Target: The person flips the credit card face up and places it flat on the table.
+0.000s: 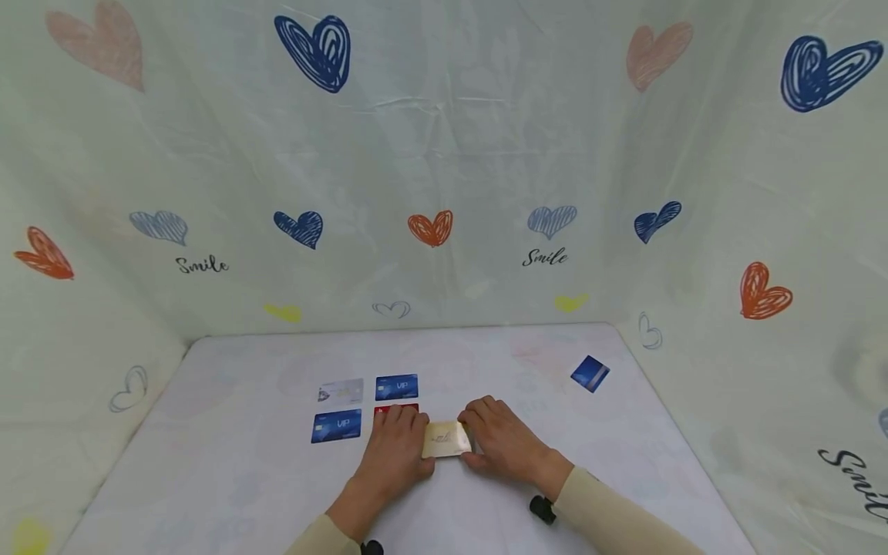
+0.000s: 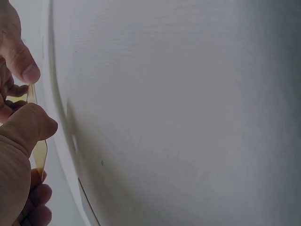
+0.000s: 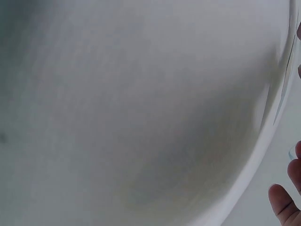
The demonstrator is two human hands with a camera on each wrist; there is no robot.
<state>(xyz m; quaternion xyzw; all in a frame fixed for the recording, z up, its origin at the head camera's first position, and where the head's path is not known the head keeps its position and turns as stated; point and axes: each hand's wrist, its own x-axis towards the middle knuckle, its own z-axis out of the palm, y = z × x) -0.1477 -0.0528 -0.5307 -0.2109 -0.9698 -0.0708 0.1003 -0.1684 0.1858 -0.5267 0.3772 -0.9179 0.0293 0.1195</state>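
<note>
A gold card [image 1: 444, 441] with small dark lettering is held between both hands above the front middle of the table. My left hand [image 1: 391, 451] grips its left end, thumb at the near edge and fingers at the far one. At the opposite end my right hand [image 1: 506, 443] pinches the card between thumb and fingertips. Edge-on in the left wrist view, the gold card [image 2: 40, 156] looks thin and slightly bowed. Just past the left fingers lies a red card [image 1: 383, 408], mostly hidden by that hand. The right wrist view catches only some right fingertips [image 3: 283, 202].
Left of the hands lie a silver card [image 1: 341, 392], a blue VIP card [image 1: 397, 387] and another blue VIP card [image 1: 336, 426]. A tilted blue card [image 1: 590, 374] rests near the far right of the white table [image 1: 229, 432]. Heart-patterned sheeting [image 1: 486, 169] surrounds the table.
</note>
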